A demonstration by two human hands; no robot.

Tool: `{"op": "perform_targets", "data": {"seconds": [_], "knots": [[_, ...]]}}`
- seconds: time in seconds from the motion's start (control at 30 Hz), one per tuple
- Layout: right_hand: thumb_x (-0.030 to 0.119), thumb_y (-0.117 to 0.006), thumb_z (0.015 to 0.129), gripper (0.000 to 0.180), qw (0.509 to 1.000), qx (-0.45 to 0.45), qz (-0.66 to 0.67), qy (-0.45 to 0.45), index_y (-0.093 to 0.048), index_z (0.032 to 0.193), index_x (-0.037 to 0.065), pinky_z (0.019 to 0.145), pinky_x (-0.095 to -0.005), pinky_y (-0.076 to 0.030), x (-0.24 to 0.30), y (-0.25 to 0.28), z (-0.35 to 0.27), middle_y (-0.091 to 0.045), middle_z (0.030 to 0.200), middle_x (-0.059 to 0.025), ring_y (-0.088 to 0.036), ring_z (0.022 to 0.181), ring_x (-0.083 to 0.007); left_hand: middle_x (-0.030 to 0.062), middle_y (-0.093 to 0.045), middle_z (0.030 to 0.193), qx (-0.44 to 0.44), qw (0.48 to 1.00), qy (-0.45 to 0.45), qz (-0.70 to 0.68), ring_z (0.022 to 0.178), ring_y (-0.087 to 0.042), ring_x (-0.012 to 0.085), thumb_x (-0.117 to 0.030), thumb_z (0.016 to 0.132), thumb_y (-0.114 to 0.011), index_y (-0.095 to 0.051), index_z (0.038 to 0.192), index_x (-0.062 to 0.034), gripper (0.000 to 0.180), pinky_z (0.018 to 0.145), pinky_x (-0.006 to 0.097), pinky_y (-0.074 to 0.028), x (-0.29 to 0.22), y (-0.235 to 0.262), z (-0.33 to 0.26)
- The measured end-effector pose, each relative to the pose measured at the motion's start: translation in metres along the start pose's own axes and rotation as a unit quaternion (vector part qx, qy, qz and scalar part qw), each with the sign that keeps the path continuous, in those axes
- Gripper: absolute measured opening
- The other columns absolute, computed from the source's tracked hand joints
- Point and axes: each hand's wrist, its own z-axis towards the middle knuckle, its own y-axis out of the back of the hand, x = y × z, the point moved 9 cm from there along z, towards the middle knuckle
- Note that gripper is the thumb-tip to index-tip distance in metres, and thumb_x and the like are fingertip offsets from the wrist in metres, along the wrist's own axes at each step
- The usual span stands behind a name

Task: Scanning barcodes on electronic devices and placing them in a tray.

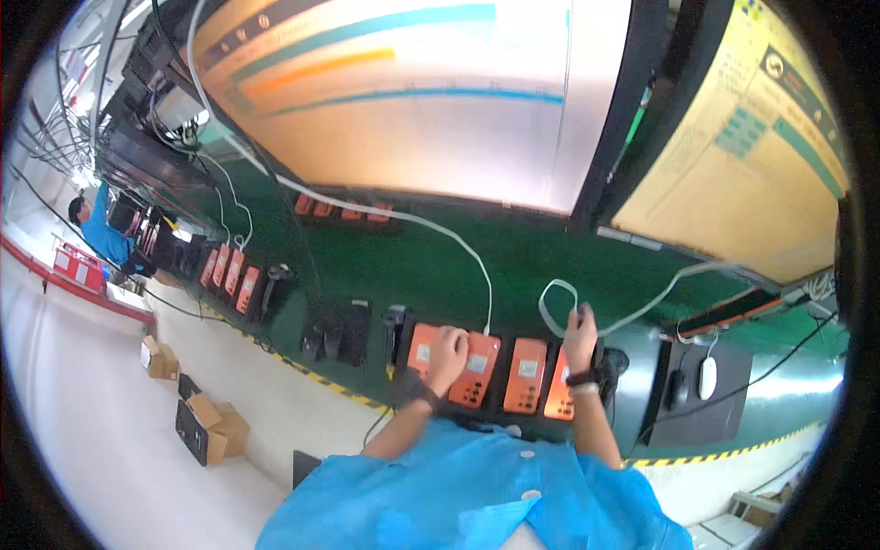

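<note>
Holding four orange keypad devices side by side, a black tray (587, 426) sits at the near edge of the green bench (412, 266). The left hand (446, 353) lies closed over the second orange device (474, 368), fingers curled on its top. The right hand (579, 335) pinches a looped white cable (555, 302) above the rightmost orange device (561, 385). A white mouse (708, 377) rests on a black mat (706, 394) to the right. Yellow-black tape (312, 376) marks the bench edge; cardboard boxes (211, 429) stand well apart on the floor.
</note>
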Motion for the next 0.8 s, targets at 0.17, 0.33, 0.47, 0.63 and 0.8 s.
{"op": "perform_targets", "data": {"seconds": [0.17,0.33,0.47,0.63,0.8], "knots": [[0.012,-0.056,0.089,0.046,0.995,0.03,0.09,0.027,-0.046,0.132,-0.003,0.086,-0.0383,-0.05,0.0,-0.015,-0.009,-0.066,0.105,-0.0216,-0.064,0.098,-0.034,0.0202,-0.062,0.084,-0.008,0.988,0.152,-0.041,0.082,-0.06,0.0376,-0.022,0.095,-0.05,-0.062,0.086,0.003,0.029,0.075,0.046,-0.045,0.039,0.039,-0.021],[0.014,-0.061,0.084,0.031,0.973,0.128,0.0,0.191,-0.062,0.11,-0.002,0.093,-0.044,-0.046,0.064,-0.086,-0.057,-0.063,0.108,-0.0204,-0.058,0.105,-0.0373,0.0201,-0.056,0.103,-0.109,0.982,0.043,0.15,0.103,-0.052,0.0385,-0.011,0.084,-0.057,-0.056,0.104,-0.0011,0.023,0.089,0.048,-0.041,0.06,0.084,-0.048],[0.023,-0.067,0.08,0.035,0.973,0.115,-0.062,0.192,-0.064,0.107,-0.001,0.092,-0.0473,-0.044,0.081,-0.114,-0.072,-0.057,0.111,-0.0224,-0.051,0.105,-0.0405,0.0207,-0.05,0.114,-0.093,0.971,0.061,0.214,0.11,-0.047,0.0404,-0.013,0.082,-0.059,-0.051,0.112,-0.0024,0.033,0.097,0.048,-0.038,0.063,0.095,-0.062],[0.024,-0.069,0.079,0.027,0.991,0.061,-0.043,0.109,-0.07,0.095,0.002,0.091,-0.0461,-0.043,0.059,-0.141,-0.072,-0.058,0.103,-0.0221,-0.05,0.104,-0.0396,0.0224,-0.049,0.119,-0.039,0.981,0.081,0.171,0.114,-0.045,0.0404,-0.022,0.087,-0.06,-0.046,0.12,0.0016,0.043,0.1,0.05,-0.034,0.085,0.084,-0.073],[0.035,-0.069,0.078,0.031,0.986,0.113,-0.1,0.072,-0.075,0.093,0.009,0.089,-0.0434,-0.044,0.071,-0.151,-0.06,-0.068,0.094,-0.0155,-0.056,0.103,-0.033,0.0201,-0.052,0.119,-0.049,0.976,0.05,0.207,0.115,-0.045,0.0378,-0.023,0.086,-0.061,-0.045,0.124,0.0002,0.048,0.1,0.051,-0.031,0.087,0.089,-0.073]]}}
